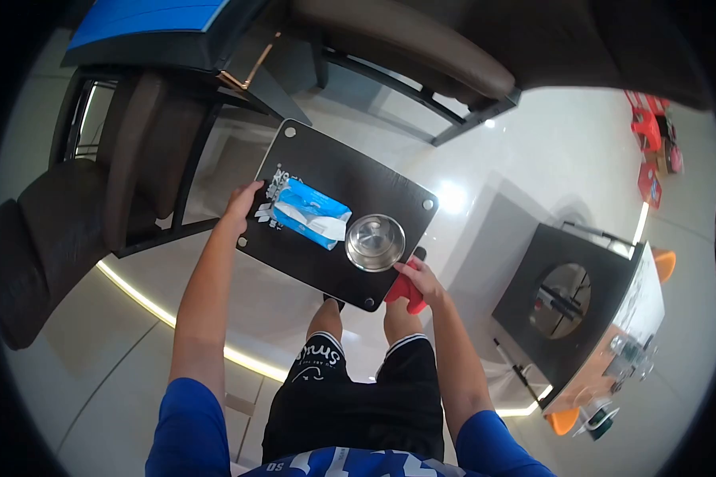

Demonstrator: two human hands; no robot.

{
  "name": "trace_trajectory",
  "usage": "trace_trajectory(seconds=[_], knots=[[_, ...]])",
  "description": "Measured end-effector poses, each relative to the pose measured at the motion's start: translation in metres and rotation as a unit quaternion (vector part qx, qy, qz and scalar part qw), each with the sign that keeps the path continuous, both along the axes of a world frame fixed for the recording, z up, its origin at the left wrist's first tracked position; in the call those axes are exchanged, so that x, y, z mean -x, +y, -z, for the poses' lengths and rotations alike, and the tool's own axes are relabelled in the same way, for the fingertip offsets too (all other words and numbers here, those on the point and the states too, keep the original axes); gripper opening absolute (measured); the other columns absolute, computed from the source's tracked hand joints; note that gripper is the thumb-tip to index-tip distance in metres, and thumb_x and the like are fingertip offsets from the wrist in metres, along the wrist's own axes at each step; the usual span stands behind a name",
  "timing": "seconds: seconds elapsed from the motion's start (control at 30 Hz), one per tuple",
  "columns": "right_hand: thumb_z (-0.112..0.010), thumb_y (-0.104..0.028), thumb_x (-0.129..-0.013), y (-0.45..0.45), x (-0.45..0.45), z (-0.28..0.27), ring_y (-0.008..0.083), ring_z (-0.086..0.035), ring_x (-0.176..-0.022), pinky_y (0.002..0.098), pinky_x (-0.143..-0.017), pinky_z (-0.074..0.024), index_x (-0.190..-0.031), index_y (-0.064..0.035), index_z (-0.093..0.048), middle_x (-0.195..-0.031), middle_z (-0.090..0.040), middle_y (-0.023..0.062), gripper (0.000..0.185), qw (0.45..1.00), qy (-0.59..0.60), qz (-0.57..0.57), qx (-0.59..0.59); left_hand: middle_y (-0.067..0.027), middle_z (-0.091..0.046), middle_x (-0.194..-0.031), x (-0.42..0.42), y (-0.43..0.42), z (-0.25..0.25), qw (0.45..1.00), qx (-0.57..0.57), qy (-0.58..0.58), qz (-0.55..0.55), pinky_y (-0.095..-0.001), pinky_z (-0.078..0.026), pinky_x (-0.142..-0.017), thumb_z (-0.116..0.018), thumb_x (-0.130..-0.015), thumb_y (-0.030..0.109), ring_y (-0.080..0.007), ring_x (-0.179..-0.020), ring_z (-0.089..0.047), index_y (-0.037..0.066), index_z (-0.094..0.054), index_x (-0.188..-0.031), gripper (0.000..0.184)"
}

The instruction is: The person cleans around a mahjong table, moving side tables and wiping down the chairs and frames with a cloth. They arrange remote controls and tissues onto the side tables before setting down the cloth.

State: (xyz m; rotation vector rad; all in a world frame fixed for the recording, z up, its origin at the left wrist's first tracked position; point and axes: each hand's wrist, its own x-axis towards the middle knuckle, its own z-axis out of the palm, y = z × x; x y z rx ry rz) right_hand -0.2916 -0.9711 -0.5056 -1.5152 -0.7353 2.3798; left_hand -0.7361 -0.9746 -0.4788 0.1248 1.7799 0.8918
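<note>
A black rectangular board (326, 151) with round light discs at its corners and white lettering on one side is held out in front of me at a slant. My left hand (243, 205) grips its left edge. At the lower right edge my right hand (423, 281) is closed, with a red cloth (406, 296) bunched beneath it. On the board lies a blue tissue pack (320, 203) with a white tissue sticking out. Beside the pack, near my right hand, sits a round shiny metal bowl (375, 242). The underside of the board is hidden.
Brown padded chairs (127, 159) stand at the left, and a brown seat (422, 40) at the top. A dark table with a blue top (147, 20) is at upper left. A cabinet with a round mirror-like panel (561, 300) stands right; red items (646, 131) lie beyond.
</note>
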Motion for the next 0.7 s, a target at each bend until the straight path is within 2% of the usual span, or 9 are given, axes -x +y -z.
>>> trace_trajectory(seconds=[0.07, 0.23, 0.37, 0.43, 0.47, 0.53, 0.57, 0.63, 0.7], knots=[[-0.065, -0.016, -0.087, -0.004, -0.002, 0.002, 0.0129, -0.06, -0.093, 0.0271, -0.086, -0.0474, -0.117, -0.0029, -0.057, -0.104, -0.064, 0.0038, 0.034, 1.0, -0.014, 0.018, 0.01, -0.0078, -0.066, -0.094, -0.002, 0.004, -0.006, 0.998, -0.001, -0.06, -0.01, -0.033, -0.049, -0.076, -0.06, -0.084, 0.028, -0.0188, -0.085, -0.062, 0.003, -0.064, -0.1, 0.03], [-0.071, -0.019, -0.082, -0.001, -0.009, -0.033, 0.013, -0.06, -0.089, 0.0279, -0.085, -0.0477, -0.115, -0.0036, -0.06, -0.1, -0.065, 0.0046, 0.037, 0.998, -0.03, 0.045, -0.019, -0.0076, -0.066, -0.095, -0.006, 0.003, -0.023, 0.999, 0.038, -0.028, 0.025, -0.0337, -0.047, -0.079, -0.059, -0.083, 0.029, -0.0196, -0.087, -0.062, 0.003, -0.063, -0.101, 0.032], [-0.072, -0.026, -0.082, 0.011, 0.002, -0.071, 0.0127, -0.059, -0.082, 0.0275, -0.078, -0.0483, -0.103, -0.0025, -0.063, -0.09, -0.065, 0.0038, 0.033, 0.987, -0.149, -0.019, -0.049, -0.0076, -0.066, -0.094, 0.01, -0.001, -0.008, 0.99, 0.036, -0.131, 0.046, -0.0359, -0.047, -0.079, -0.057, -0.083, 0.03, -0.0206, -0.085, -0.061, 0.006, -0.064, -0.096, 0.029], [-0.072, -0.033, -0.082, 0.014, 0.0, -0.064, 0.0121, -0.057, -0.079, 0.027, -0.074, -0.0471, -0.095, -0.0023, -0.063, -0.085, -0.063, 0.0033, 0.034, 0.981, -0.186, -0.05, -0.03, -0.0047, -0.061, -0.076, 0.03, -0.009, 0.016, 0.912, -0.039, -0.4, 0.084, -0.0333, -0.044, -0.057, -0.047, -0.088, 0.035, -0.0187, -0.061, -0.056, 0.01, -0.059, -0.092, 0.028], [-0.071, -0.036, -0.082, 0.018, 0.006, -0.074, 0.012, -0.056, -0.078, 0.0268, -0.073, -0.0463, -0.093, -0.0023, -0.063, -0.083, -0.062, 0.0032, 0.037, 0.975, -0.212, -0.07, -0.013, -0.0035, -0.056, -0.07, 0.012, -0.002, 0.006, 0.959, 0.038, -0.279, -0.02, -0.0324, -0.041, -0.049, -0.047, -0.087, 0.036, -0.018, -0.053, -0.051, 0.01, -0.056, -0.09, 0.027], [-0.07, -0.04, -0.082, 0.026, 0.02, -0.082, 0.0119, -0.055, -0.077, 0.0265, -0.073, -0.0455, -0.091, -0.0023, -0.062, -0.082, -0.061, 0.0031, 0.039, 0.967, -0.237, -0.089, 0.001, -0.0062, -0.065, -0.081, 0.009, 0.006, 0.005, 0.967, 0.036, -0.24, -0.074, -0.0336, -0.047, -0.065, -0.047, -0.085, 0.035, -0.0198, -0.067, -0.06, 0.008, -0.062, -0.091, 0.031], [-0.069, -0.041, -0.083, 0.025, 0.027, -0.085, 0.0118, -0.055, -0.078, 0.0263, -0.073, -0.0453, -0.091, -0.0024, -0.063, -0.082, -0.061, 0.0032, 0.04, 0.954, -0.278, -0.108, -0.044, -0.0078, -0.068, -0.089, 0.019, -0.004, 0.044, 0.971, 0.021, -0.222, -0.081, -0.0341, -0.048, -0.077, -0.047, -0.084, 0.033, -0.0202, -0.078, -0.063, 0.007, -0.065, -0.091, 0.032], [-0.068, -0.042, -0.083, 0.02, 0.04, -0.093, 0.0116, -0.055, -0.079, 0.026, -0.074, -0.0451, -0.091, -0.0025, -0.063, -0.082, -0.061, 0.0033, 0.04, 0.936, -0.321, -0.118, -0.085, -0.0083, -0.068, -0.09, 0.028, -0.001, 0.054, 0.943, -0.003, -0.323, -0.082, -0.0346, -0.049, -0.082, -0.048, -0.083, 0.032, -0.0206, -0.083, -0.064, 0.006, -0.066, -0.092, 0.033], [-0.068, -0.041, -0.084, 0.011, 0.053, -0.11, 0.0115, -0.055, -0.08, 0.0259, -0.074, -0.045, -0.095, -0.0028, -0.064, -0.083, -0.061, 0.0031, 0.04, 0.921, -0.373, -0.071, -0.089, -0.0059, -0.067, -0.085, 0.024, 0.001, 0.045, 0.932, 0.013, -0.347, -0.105, -0.0347, -0.049, -0.077, -0.049, -0.083, 0.029, -0.02, -0.078, -0.064, 0.007, -0.065, -0.087, 0.027]])
